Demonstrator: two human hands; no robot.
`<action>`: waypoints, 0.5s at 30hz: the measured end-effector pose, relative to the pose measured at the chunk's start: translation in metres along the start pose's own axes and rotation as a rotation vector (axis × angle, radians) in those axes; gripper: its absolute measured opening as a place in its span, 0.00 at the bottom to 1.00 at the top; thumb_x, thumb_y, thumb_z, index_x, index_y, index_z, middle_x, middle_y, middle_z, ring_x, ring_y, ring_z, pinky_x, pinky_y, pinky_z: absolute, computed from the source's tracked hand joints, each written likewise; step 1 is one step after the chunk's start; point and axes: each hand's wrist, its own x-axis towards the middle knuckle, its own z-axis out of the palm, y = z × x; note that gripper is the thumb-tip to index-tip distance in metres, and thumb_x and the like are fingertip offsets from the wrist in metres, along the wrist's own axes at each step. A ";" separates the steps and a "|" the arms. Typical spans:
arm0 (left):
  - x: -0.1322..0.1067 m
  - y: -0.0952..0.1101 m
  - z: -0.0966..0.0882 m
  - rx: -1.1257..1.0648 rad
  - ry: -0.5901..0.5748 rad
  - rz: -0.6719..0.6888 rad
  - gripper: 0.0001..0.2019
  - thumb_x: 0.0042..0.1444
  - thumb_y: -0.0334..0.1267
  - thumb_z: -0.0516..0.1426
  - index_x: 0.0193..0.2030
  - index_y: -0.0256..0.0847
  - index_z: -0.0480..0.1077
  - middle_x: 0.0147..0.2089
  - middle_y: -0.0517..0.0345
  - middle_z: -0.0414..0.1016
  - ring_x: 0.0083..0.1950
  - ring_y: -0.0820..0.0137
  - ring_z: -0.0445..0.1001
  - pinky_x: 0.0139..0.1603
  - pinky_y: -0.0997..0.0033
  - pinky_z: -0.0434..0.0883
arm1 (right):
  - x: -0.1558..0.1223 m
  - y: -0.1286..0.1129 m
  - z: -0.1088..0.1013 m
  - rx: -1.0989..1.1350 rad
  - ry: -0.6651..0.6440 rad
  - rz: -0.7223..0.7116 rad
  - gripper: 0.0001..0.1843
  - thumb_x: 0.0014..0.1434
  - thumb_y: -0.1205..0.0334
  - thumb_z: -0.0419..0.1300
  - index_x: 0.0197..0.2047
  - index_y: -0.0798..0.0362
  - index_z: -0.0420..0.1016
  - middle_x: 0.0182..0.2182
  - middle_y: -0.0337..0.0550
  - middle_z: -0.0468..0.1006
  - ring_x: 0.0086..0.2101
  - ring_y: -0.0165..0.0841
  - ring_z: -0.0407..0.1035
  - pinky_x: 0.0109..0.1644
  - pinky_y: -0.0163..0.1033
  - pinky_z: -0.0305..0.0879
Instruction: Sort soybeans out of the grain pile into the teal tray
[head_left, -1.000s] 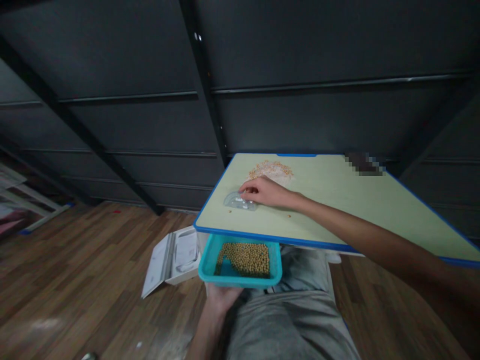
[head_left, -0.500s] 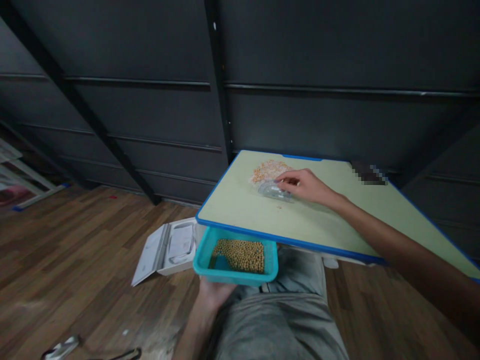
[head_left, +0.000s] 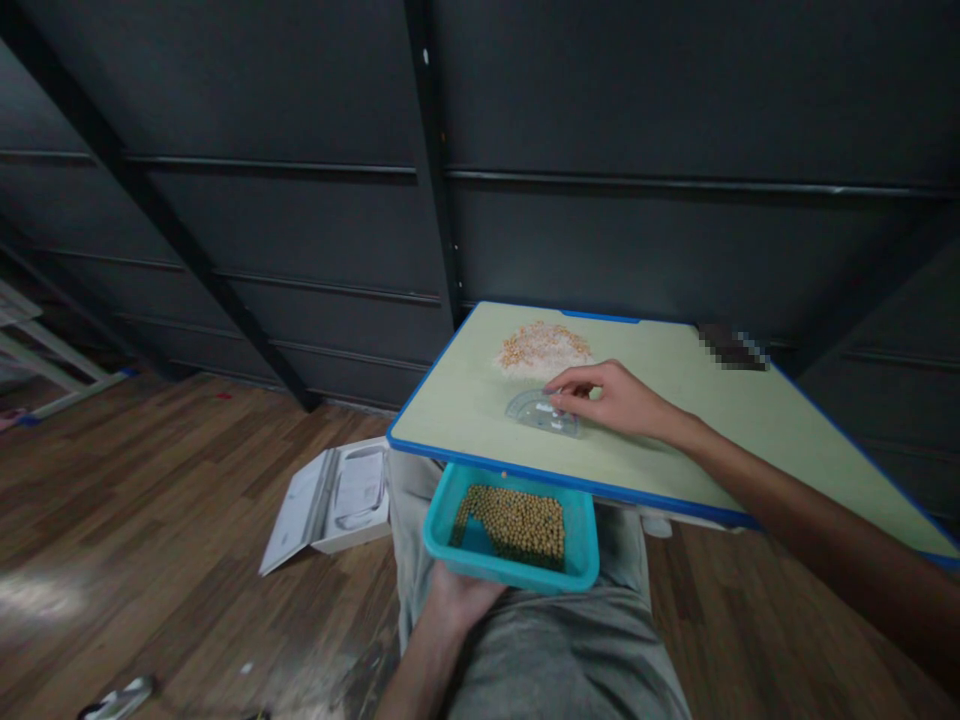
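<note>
With my right hand (head_left: 604, 397) I pinch a clear plastic protractor (head_left: 541, 412), which lies low over the pale board of the table. Just beyond it is a heap of white rice-like grains mixed with yellow-orange kernels (head_left: 544, 350). My left hand (head_left: 466, 592) supports a turquoise plastic basket (head_left: 511, 573) from below, under the table's near edge; its fingers are mostly hidden. Round beige beans, like soybeans (head_left: 517, 522), cover most of the basket's bottom. One small kernel (head_left: 504, 474) shows at the table's edge above the basket.
The table (head_left: 675, 460) has a blue rim, with a dark pixelated object (head_left: 733, 347) at its far right. On the wooden floor to the left lies an opened white box (head_left: 360, 495). A dark panelled wall (head_left: 300, 220) stands behind the table.
My right hand has drawn the protractor toward me, away from the grain heap. My left hand has moved the basket to the right and slightly closer to me.
</note>
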 end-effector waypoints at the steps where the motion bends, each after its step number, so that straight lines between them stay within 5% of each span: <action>1: 0.000 0.000 -0.002 -0.001 -0.004 0.001 0.18 0.59 0.50 0.66 0.50 0.42 0.82 0.55 0.52 0.87 0.71 0.51 0.71 0.79 0.43 0.57 | 0.001 0.004 -0.002 -0.007 0.021 0.003 0.12 0.65 0.56 0.65 0.46 0.53 0.85 0.33 0.43 0.85 0.32 0.33 0.75 0.39 0.39 0.69; 7: 0.000 0.004 -0.013 0.012 0.031 0.036 0.18 0.57 0.51 0.67 0.49 0.43 0.82 0.54 0.51 0.87 0.69 0.51 0.73 0.78 0.42 0.59 | 0.006 0.017 -0.003 -0.092 0.108 -0.009 0.10 0.67 0.59 0.63 0.44 0.53 0.83 0.34 0.43 0.84 0.33 0.33 0.74 0.37 0.39 0.67; 15: 0.005 -0.012 -0.027 0.063 0.141 -0.034 0.17 0.61 0.50 0.61 0.50 0.45 0.83 0.56 0.49 0.86 0.73 0.49 0.69 0.76 0.42 0.63 | -0.039 -0.027 0.040 -0.687 0.030 -0.367 0.11 0.73 0.63 0.56 0.48 0.52 0.81 0.41 0.46 0.85 0.42 0.39 0.76 0.48 0.46 0.68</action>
